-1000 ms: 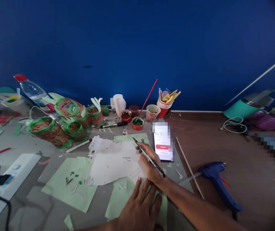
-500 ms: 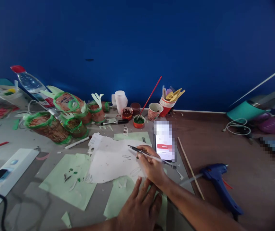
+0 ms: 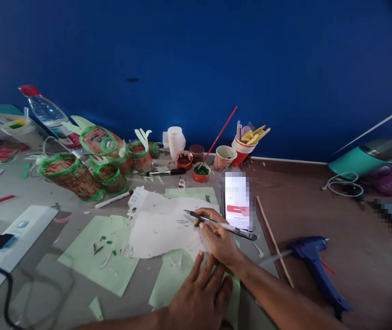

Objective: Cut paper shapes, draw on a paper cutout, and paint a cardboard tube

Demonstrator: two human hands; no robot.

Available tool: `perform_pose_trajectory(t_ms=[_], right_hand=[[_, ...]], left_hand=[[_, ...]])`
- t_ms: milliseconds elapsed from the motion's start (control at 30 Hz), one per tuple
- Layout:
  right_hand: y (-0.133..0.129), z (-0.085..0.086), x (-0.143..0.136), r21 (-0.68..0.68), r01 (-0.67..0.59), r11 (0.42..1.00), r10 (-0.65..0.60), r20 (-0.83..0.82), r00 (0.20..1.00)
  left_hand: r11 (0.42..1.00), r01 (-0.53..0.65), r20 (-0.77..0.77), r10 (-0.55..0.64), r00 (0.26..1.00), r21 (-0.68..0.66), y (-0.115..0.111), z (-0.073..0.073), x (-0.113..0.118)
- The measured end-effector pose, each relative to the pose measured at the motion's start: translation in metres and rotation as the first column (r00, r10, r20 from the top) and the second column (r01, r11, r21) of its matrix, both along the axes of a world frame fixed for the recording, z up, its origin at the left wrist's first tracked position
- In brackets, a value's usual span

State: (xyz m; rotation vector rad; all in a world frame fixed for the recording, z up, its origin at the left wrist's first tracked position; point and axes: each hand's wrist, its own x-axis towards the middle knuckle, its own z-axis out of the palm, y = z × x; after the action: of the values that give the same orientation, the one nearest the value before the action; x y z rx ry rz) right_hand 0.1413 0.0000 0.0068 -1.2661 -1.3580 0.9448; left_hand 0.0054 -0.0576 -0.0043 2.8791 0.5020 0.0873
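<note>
My right hand grips a pen, its dark tip above a torn-edged white sheet of paper. Small leaf-like outlines are drawn on that sheet, near the pen and at its left and lower edges. Stretched out flat, my left hand rests at the sheet's lower right edge with its fingers apart. Beneath it lies a pale green paper. Another green paper to the left carries small green and white scraps.
A phone with a lit screen, a thin stick and a blue glue gun lie to the right. Green-rimmed brown containers, paint cups and a bottle stand along the back. A power strip lies left.
The whole view has shifted slightly, so most things sit a little further right. The pen keeps nearly the same place over the sheet, and my left hand stays flat.
</note>
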Motion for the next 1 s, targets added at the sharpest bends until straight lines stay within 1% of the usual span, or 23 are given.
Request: perform_pose_trajectory(t_ms=[133,267,400,500,600,700,800,867,933,1000], right_hand=[[0.0,-0.002,-0.002,-0.054,-0.015,0.998,0.014,-0.01,1.0],[0.0,-0.001,-0.001,-0.068,-0.021,0.997,0.019,-0.024,1.0],[0.0,0.0,-0.001,-0.068,-0.011,0.998,0.011,0.002,1.0],[0.0,0.0,-0.001,-0.039,0.036,0.999,-0.035,0.032,0.999],[0.0,0.0,0.0,-0.019,0.074,0.997,-0.073,0.056,0.996],[0.0,0.001,0.001,-0.001,0.028,1.0,-0.028,0.09,0.996],[0.0,0.002,0.0,0.106,-0.091,0.99,0.067,0.213,0.975],[0.0,0.002,0.0,0.162,-0.131,0.978,0.079,0.295,0.952],[0.0,0.002,-0.001,0.167,-0.106,0.98,0.046,0.326,0.944],[0.0,0.0,-0.002,0.147,-0.064,0.987,0.012,0.33,0.944]], left_hand=[[1.0,-0.006,-0.024,0.005,1.0,-0.023,0.001,0.002,0.0],[1.0,0.002,-0.011,-0.002,1.0,-0.009,0.001,0.003,0.001],[1.0,-0.006,0.001,0.006,1.0,-0.021,0.001,0.0,0.001],[1.0,-0.002,0.02,0.002,1.0,-0.005,0.0,-0.001,0.0],[1.0,-0.006,0.032,0.005,0.999,0.025,0.0,0.002,0.0],[0.999,0.002,0.014,-0.003,1.0,0.038,0.002,0.008,0.001],[0.999,0.001,0.0,-0.001,1.0,0.034,0.003,0.012,0.002],[0.999,-0.01,0.008,0.009,1.0,0.035,0.003,0.013,0.002],[0.998,-0.019,0.026,0.017,1.0,0.062,0.002,0.01,0.001],[0.991,-0.04,0.064,0.032,0.997,0.128,0.001,0.003,0.002]])
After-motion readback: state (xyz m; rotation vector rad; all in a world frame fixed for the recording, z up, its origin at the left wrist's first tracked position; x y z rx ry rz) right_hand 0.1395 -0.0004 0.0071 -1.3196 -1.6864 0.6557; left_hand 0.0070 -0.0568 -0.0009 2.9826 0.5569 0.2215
